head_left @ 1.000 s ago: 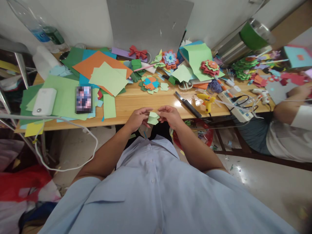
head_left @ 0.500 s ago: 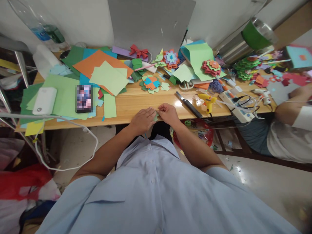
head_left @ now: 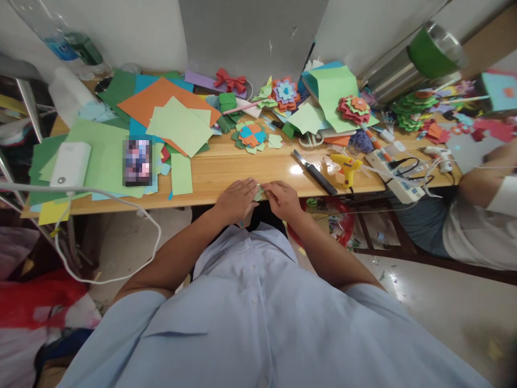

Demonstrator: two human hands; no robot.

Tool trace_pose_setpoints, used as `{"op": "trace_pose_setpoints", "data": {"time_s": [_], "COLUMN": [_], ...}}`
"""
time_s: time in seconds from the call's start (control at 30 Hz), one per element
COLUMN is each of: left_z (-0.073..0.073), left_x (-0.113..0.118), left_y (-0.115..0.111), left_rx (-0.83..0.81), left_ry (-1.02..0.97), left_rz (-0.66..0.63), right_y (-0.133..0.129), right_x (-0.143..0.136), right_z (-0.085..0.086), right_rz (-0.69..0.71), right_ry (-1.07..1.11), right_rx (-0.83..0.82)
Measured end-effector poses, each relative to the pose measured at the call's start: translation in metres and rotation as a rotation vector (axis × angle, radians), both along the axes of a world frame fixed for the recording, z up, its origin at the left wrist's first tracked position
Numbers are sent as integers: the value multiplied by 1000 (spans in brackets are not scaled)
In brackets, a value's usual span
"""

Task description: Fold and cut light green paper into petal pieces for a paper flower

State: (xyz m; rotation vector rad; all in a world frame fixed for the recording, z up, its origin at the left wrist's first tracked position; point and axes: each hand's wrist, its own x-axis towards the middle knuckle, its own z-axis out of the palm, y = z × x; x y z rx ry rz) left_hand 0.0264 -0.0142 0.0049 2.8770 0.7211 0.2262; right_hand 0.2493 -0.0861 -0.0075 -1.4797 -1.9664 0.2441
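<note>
At the table's front edge, both of my hands are on a small light green paper piece (head_left: 259, 193). My left hand (head_left: 237, 200) lies over its left side with the fingers together and the thumb below. My right hand (head_left: 283, 199) pinches its right side between bent fingers. Most of the paper is hidden by the hands. Beyond them lies a layered paper flower (head_left: 251, 138) in orange, blue and green, with a small pale green cut-out (head_left: 275, 141) beside it.
A black-handled utility knife (head_left: 317, 173) and a yellow glue gun (head_left: 345, 168) lie to the right, near a power strip (head_left: 398, 178). Paper sheets (head_left: 180, 126), a phone (head_left: 137, 161) and a white power bank (head_left: 70, 164) with its cable are left. Another person's arm (head_left: 480, 180) rests far right.
My right hand has shifted slightly, its fingers now more bent over the paper piece. The left hand stays almost in place. The view has tilted a little.
</note>
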Motion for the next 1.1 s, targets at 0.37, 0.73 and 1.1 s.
{"op": "trace_pose_setpoints", "data": {"time_s": [0.37, 0.73, 1.1], "left_z": [8, 9, 10], "left_x": [-4, -6, -6], "left_y": [-1, -1, 1], "left_rx": [6, 22, 2], "left_ry": [102, 122, 128], "left_rz": [-16, 1, 43], "right_y": [-8, -13, -18], "right_x": [-1, -15, -29], "right_z": [0, 1, -9], "right_rz": [23, -69, -100], "right_ry": [-296, -313, -419], "right_rx": [6, -83, -143]}}
